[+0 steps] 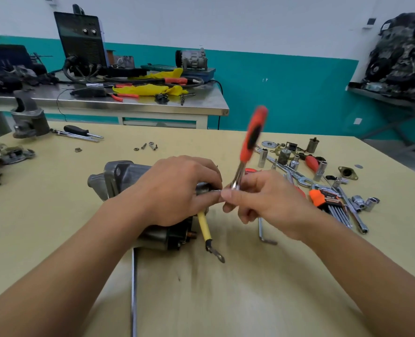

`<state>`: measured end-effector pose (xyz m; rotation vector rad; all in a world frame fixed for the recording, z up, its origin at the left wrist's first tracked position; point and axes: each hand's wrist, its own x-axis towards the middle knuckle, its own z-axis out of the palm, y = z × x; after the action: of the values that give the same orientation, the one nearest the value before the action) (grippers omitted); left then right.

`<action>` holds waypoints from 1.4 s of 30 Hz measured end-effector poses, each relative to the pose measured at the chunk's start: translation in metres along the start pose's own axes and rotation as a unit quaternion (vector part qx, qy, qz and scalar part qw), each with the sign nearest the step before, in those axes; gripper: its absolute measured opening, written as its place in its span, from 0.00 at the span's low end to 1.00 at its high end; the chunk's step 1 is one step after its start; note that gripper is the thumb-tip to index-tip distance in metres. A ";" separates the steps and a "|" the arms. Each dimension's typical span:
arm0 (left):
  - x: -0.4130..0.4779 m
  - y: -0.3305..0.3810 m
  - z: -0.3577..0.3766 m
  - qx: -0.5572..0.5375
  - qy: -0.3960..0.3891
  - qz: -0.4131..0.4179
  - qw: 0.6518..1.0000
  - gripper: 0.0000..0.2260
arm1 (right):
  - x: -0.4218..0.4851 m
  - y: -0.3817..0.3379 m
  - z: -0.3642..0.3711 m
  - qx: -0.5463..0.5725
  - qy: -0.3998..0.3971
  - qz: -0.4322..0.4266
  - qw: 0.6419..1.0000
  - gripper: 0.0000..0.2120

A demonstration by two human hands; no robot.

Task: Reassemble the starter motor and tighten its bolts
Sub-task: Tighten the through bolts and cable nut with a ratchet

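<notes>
While the grey metal starter motor [121, 176] lies on its side mid yellow-beige counter [226, 300], we see the left grip [177, 190] curled over its rear end, clamped on it. We see the right grip [262, 198] pinching the shank of the orange-and-black-handled ratchet wrench [252, 135], handle up, blurred. The yellow cable [205, 229] lies just below the left grip.

A motor-repair workshop is shown. Sockets [262, 158], spanners [299, 179] and a hex key set [328, 203] are strewn over a workbench [226, 288] beside a starter motor [119, 176]. A vise [29, 120] is seen at its far left, with a welding machine [82, 37] on a steel table [140, 105] and an engine [401, 57] behind.
</notes>
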<state>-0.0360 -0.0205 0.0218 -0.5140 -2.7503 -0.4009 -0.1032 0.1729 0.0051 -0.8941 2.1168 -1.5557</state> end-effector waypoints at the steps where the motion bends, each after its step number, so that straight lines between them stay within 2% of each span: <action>1: 0.000 0.000 0.000 0.003 -0.003 -0.001 1.000 0.11 | 0.001 0.000 0.003 0.062 -0.007 0.071 0.996 0.20; 3: -0.001 -0.001 -0.001 0.002 -0.005 -0.001 1.000 0.10 | 0.003 0.001 0.009 0.155 -0.017 0.161 0.974 0.20; 5: -0.002 0.000 -0.001 -0.005 -0.012 0.004 1.000 0.10 | 0.002 0.002 0.010 0.167 -0.018 0.163 0.972 0.19; 6: -0.002 0.000 -0.001 -0.007 -0.018 0.007 1.000 0.10 | 0.001 0.002 0.009 0.130 -0.013 0.124 0.984 0.19; 8: -0.001 0.002 -0.002 -0.001 -0.029 0.008 1.000 0.12 | -0.001 0.003 0.004 -0.021 0.015 -0.005 1.000 0.19; 10: -0.001 0.001 -0.001 0.009 -0.027 0.006 1.000 0.11 | -0.003 0.005 -0.003 -0.150 0.029 -0.125 0.980 0.13; 12: -0.001 -0.001 0.000 0.012 -0.018 0.003 1.000 0.11 | -0.003 0.006 -0.005 -0.167 0.025 -0.137 0.976 0.12; 13: -0.001 -0.002 0.000 0.011 -0.015 0.002 1.000 0.11 | -0.002 0.004 -0.001 -0.124 0.023 -0.100 0.987 0.16; 15: -0.002 -0.002 0.001 0.010 -0.009 0.000 1.000 0.10 | 0.003 0.003 0.007 0.044 0.021 0.061 0.997 0.20; 16: -0.002 -0.002 0.002 0.010 -0.003 0.000 1.000 0.09 | 0.005 0.001 0.012 0.124 0.014 0.146 0.981 0.20; 17: -0.001 -0.002 0.001 0.008 0.003 0.000 1.000 0.09 | 0.007 0.000 0.015 0.172 0.010 0.197 0.965 0.20; 18: -0.001 -0.002 0.001 0.005 0.004 0.000 1.000 0.08 | 0.008 0.001 0.016 0.183 0.005 0.210 0.960 0.20; 20: -0.001 -0.002 0.001 0.000 -0.005 0.005 1.000 0.09 | 0.006 0.005 0.012 0.115 0.011 0.137 0.984 0.20; 22: -0.001 -0.001 0.001 -0.004 -0.018 0.010 1.000 0.10 | 0.001 0.005 0.005 -0.044 0.034 -0.016 0.998 0.15; 24: -0.001 -0.001 0.001 -0.008 -0.019 0.009 1.000 0.12 | -0.001 0.007 -0.003 -0.156 0.033 -0.145 0.977 0.05; 25: -0.001 -0.002 0.001 -0.006 -0.017 0.007 1.000 0.12 | -0.001 0.008 -0.006 -0.171 0.028 -0.166 0.971 0.04; 27: -0.001 -0.003 0.001 0.004 -0.013 0.007 1.000 0.11 | -0.001 0.007 -0.002 -0.141 0.028 -0.125 0.982 0.08; 29: -0.001 -0.003 0.002 0.007 -0.009 0.004 1.000 0.10 | 0.003 0.004 0.007 -0.009 0.037 -0.003 0.999 0.19; 31: -0.002 -0.003 0.003 0.005 0.003 0.002 1.000 0.09 | 0.007 0.003 0.016 0.118 0.032 0.136 0.983 0.22; 32: -0.001 -0.003 0.003 0.002 0.005 0.004 1.000 0.09 | 0.008 0.003 0.018 0.142 0.028 0.165 0.976 0.23; 34: -0.002 -0.003 0.002 -0.009 -0.003 0.007 1.000 0.09 | 0.006 0.008 0.016 0.098 0.030 0.124 0.987 0.23; 36: -0.001 -0.003 0.001 -0.015 -0.012 0.008 1.000 0.09 | 0.002 0.010 0.010 -0.031 0.049 -0.006 0.998 0.19; 38: -0.001 -0.002 0.000 -0.014 -0.008 0.010 1.000 0.09 | 0.000 0.010 0.002 -0.118 0.047 -0.114 0.985 0.11; 40: -0.001 -0.002 0.000 -0.007 -0.001 0.007 1.000 0.09 | 0.000 0.008 0.002 -0.109 0.039 -0.127 0.985 0.11; 42: -0.001 -0.003 0.000 -0.005 -0.005 0.005 1.000 0.10 | 0.001 0.004 0.009 -0.048 0.058 -0.059 0.995 0.16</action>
<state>-0.0361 -0.0230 0.0205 -0.5327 -2.7557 -0.4110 -0.1001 0.1667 -0.0018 -1.0016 2.2736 -1.6110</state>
